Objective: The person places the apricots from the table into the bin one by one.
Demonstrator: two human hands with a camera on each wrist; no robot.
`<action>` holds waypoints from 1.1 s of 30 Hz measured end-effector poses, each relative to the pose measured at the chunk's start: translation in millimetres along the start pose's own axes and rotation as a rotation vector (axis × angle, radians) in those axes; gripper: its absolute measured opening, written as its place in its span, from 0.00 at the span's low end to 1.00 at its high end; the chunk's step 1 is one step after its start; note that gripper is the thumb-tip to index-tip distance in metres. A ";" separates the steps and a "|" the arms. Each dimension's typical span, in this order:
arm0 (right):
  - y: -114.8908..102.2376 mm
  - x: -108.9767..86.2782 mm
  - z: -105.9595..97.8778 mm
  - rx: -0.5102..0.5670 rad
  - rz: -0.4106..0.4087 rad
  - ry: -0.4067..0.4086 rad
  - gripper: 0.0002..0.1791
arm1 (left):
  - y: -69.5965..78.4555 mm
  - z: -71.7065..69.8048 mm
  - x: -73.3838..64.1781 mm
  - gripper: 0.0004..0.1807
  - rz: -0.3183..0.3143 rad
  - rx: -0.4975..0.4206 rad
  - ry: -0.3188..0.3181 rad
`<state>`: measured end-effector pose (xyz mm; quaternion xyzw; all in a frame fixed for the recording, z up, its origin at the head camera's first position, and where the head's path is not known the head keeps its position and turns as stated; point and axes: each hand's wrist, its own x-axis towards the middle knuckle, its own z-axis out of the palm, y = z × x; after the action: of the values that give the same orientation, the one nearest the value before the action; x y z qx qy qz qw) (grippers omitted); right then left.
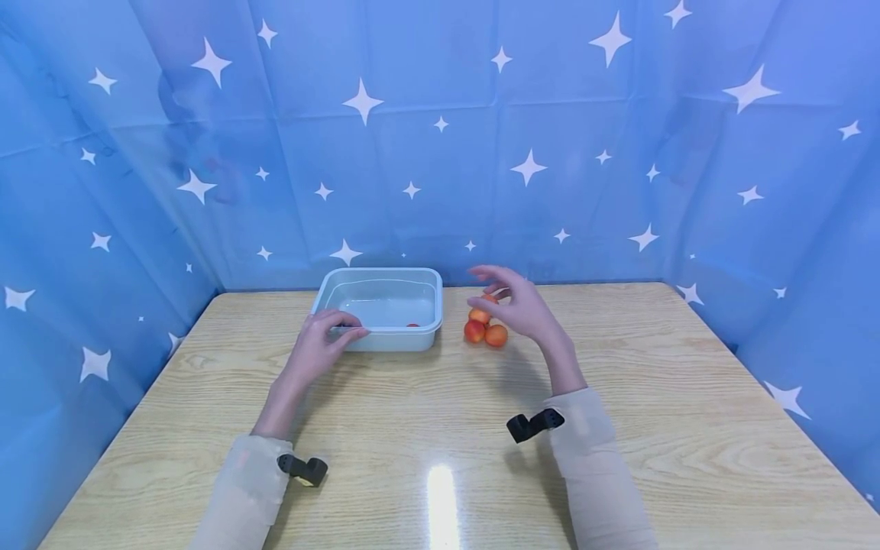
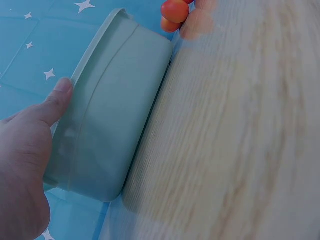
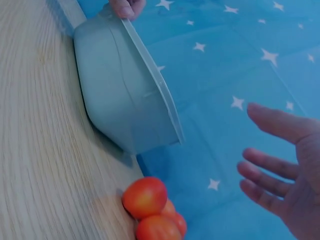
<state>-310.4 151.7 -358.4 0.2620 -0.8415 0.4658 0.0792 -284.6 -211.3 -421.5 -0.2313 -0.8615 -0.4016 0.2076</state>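
One red fruit (image 1: 412, 325), mostly hidden, lies inside the blue tub (image 1: 396, 341).

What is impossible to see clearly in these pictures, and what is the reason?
- Head: most of the red thing inside the container, behind its front wall.
- Head: part of the red-orange fruits, behind the right hand; their exact number is uncertain.
- Left wrist: most fingers of the left hand, behind its thumb and the container.
- Left wrist: the upper fruits, cut off by the top edge.
- Right wrist: the lowest fruit, cut off by the bottom edge.
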 end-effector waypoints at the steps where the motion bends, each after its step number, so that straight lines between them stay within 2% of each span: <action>1: 2.0 -0.7 -1.2 0.004 0.004 0.000 0.28 | 0.0 -0.1 0.0 0.05 0.004 -0.001 0.001; 18: 33.7 -13.1 -17.7 0.010 0.111 -0.058 0.30 | -1.6 1.0 0.0 0.04 0.039 0.001 0.013; 22: 43.2 -15.2 -18.0 0.021 0.139 -0.058 0.31 | -2.0 0.9 -0.3 0.04 0.040 0.005 0.012; 28: 53.6 -20.1 -18.4 -0.026 0.198 -0.064 0.28 | -2.1 0.5 -0.3 0.05 0.028 0.005 0.008; 33: 60.1 -23.2 -16.9 -0.022 0.208 -0.079 0.27 | -2.4 0.4 -0.5 0.05 0.029 0.005 0.004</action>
<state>-323.5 200.0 -402.4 0.1907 -0.8716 0.4517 0.0001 -285.6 -212.5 -423.4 -0.2422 -0.8586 -0.3970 0.2157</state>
